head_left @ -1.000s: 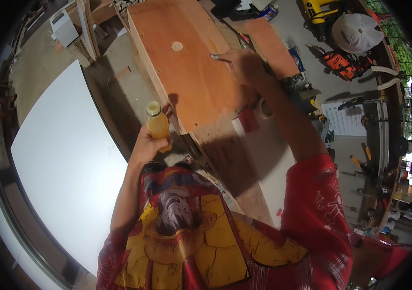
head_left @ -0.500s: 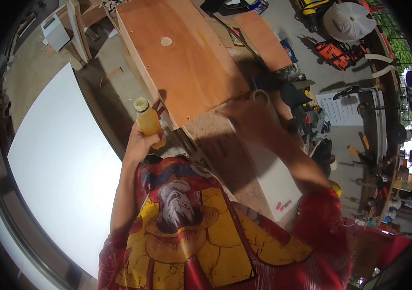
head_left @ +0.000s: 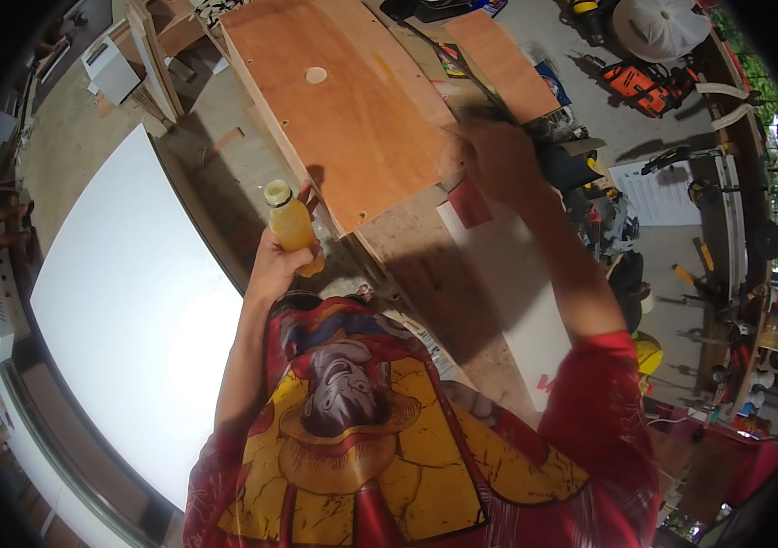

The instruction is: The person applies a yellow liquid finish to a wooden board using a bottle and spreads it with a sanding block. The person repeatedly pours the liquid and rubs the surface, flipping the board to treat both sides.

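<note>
Gripping a yellow bottle (head_left: 290, 225) with the left hand (head_left: 277, 265), beside the wooden box (head_left: 362, 119); for the right hand (head_left: 494, 161), near its corner, impossible to see whether gripping.

Woodworking shop, by the look of it. Large plywood box (head_left: 352, 110) with screw holes along its edge; a cut plywood offcut (head_left: 505, 68) beside it. Orange power tool (head_left: 636, 89) on the grey tabletop (head_left: 558, 38) — a yellow-and-black one (head_left: 587, 16) above, yellow-handled hand tools (head_left: 695, 265) lower down. Far left: timber boards (head_left: 150, 59) leaning together, bare floor (head_left: 225, 173) — wood scrap (head_left: 225, 139) lying on it.
</note>
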